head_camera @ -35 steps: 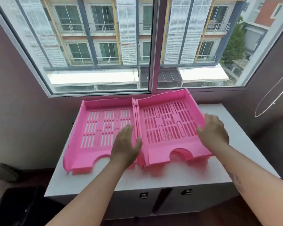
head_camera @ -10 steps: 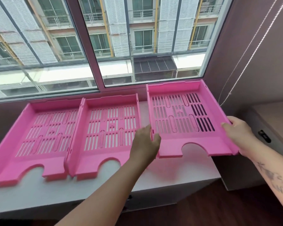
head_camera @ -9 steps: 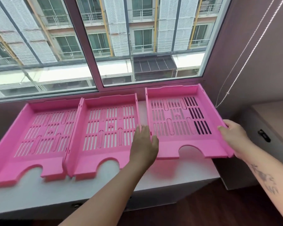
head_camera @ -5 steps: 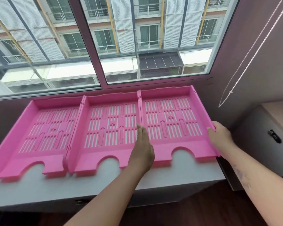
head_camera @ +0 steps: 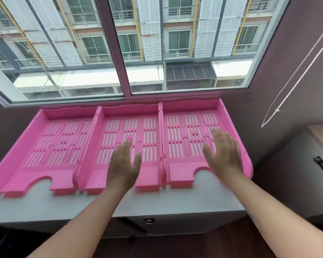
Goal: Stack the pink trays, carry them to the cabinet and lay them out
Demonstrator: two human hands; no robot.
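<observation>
Three pink slotted trays lie flat side by side on the white cabinet top (head_camera: 119, 205) under the window: the left tray (head_camera: 45, 142), the middle tray (head_camera: 149, 138) and the right tray (head_camera: 186, 131). Their side walls touch. My left hand (head_camera: 124, 164) hovers over the front of the middle tray, fingers spread, holding nothing. Over the right tray's front right part is my right hand (head_camera: 225, 155), also spread and blurred by motion. Each hand hides part of its tray's front notch.
A large window (head_camera: 123, 53) rises straight behind the trays. A beaded blind cord (head_camera: 287, 84) hangs at the right wall. A lower cabinet with a black latch (head_camera: 322, 164) stands to the right. Dark wood floor lies below the cabinet front.
The right tray came down beside the middle one and now lies flat against it. Both hands let go of its sides and now float open above the trays.
</observation>
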